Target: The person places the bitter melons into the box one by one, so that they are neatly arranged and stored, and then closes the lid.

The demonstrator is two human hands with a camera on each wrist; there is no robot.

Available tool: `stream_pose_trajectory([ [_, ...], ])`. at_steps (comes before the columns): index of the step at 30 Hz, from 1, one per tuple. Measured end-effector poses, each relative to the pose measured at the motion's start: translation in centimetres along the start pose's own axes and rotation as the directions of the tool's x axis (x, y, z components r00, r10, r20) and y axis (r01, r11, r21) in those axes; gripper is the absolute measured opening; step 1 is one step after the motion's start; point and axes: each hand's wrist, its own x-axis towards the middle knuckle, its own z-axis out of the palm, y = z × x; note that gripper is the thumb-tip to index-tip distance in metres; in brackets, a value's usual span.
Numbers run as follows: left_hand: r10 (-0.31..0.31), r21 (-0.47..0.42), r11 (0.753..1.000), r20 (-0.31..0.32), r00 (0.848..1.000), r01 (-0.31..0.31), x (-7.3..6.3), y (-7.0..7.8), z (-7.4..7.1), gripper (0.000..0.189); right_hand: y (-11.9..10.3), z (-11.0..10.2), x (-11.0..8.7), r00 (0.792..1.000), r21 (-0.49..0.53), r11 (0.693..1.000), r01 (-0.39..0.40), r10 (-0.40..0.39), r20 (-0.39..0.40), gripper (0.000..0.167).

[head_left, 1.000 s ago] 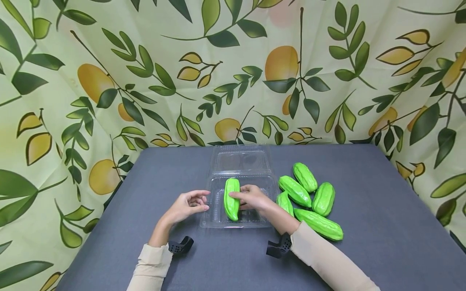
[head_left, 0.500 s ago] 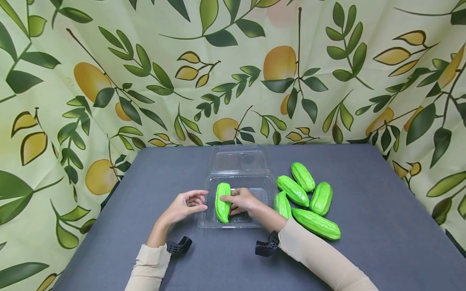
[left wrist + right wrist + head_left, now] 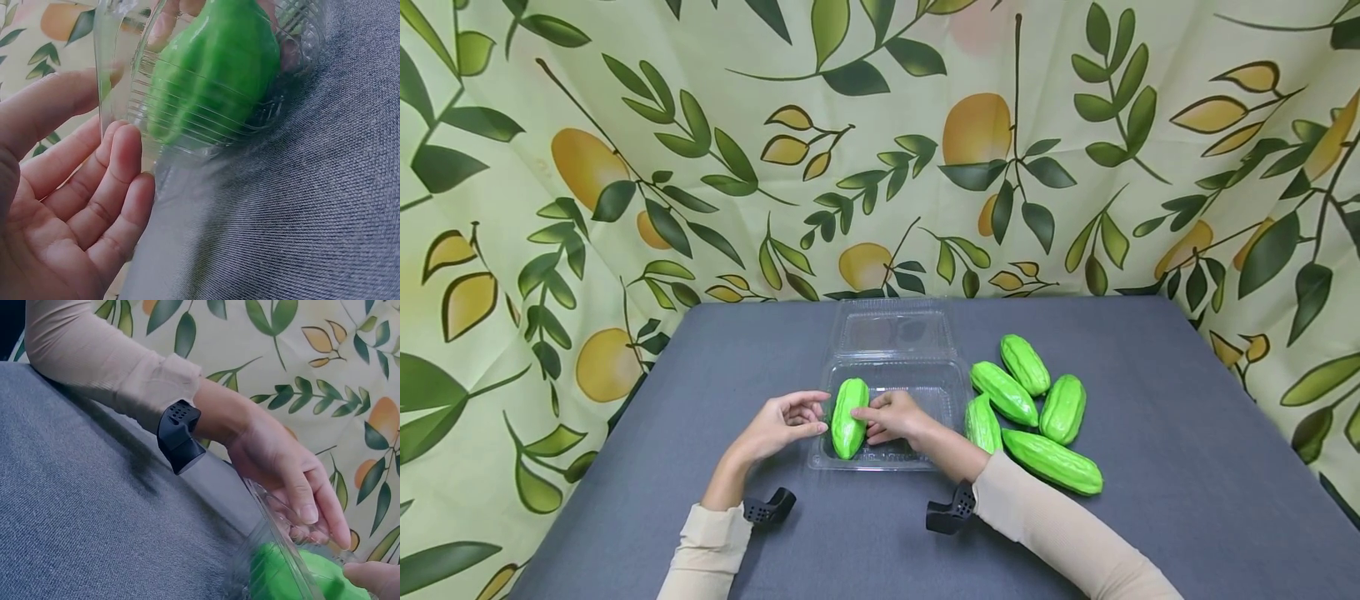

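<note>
Lying within the clear plastic hinged box [image 3: 932, 400], near its left wall, the bright-green ridged gourd [image 3: 848, 429] has the right hand's [image 3: 895, 415] thumb at its edge; whether those fingers grip cannot be told. Left-hand [image 3: 786, 427] fingers, loosely curled, holding nothing, are just outside the box.

Clear plastic container [image 3: 925, 408], its lid [image 3: 895, 333] folded back behind. One ridged green gourd [image 3: 850, 442] inside, left end, slightly slanted. Right hand [image 3: 898, 415]: thumb over that gourd; grip hard to judge. Left hand [image 3: 781, 425]: just beside the container's left edge. Five loose gourds [image 3: 1052, 461], clustered right. Grey tabletop [image 3: 752, 350]; leaf-and-fruit backdrop [image 3: 850, 167].
</note>
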Motion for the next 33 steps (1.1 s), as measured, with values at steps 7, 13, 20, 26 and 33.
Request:
stream_pose_trajectory([
  [7,-0.017,0.002,1.000,-0.001,1.000,0.017,0.0,0.0,0.0,0.049,-0.4,-0.4,-0.3,0.999,0.004,1.000,-0.026,0.026,-0.028,0.038],
  [13,-0.019,0.015,1.000,-0.009,1.000,0.019,0.0,-0.1,0.0,0.049,-0.6,-0.7,-1.0,0.999,-0.020,0.999,-0.027,0.027,-0.024,0.041],
  [20,-0.005,0.027,1.000,0.001,1.000,0.005,-0.1,-0.2,0.0,0.048,-0.5,-1.0,-2.1,1.000,-0.012,1.000,0.005,-0.005,-0.001,0.042],
  [26,-0.009,0.021,1.000,0.004,1.000,0.009,0.0,-0.1,0.0,0.049,-0.5,-1.8,-2.9,0.999,0.040,0.998,0.046,-0.046,0.018,0.039],
  [33,-0.009,0.022,1.000,0.004,1.000,0.009,-0.1,0.0,-0.1,0.048,-0.4,-2.8,-4.3,0.991,0.051,0.992,0.118,-0.121,0.060,0.039],
])
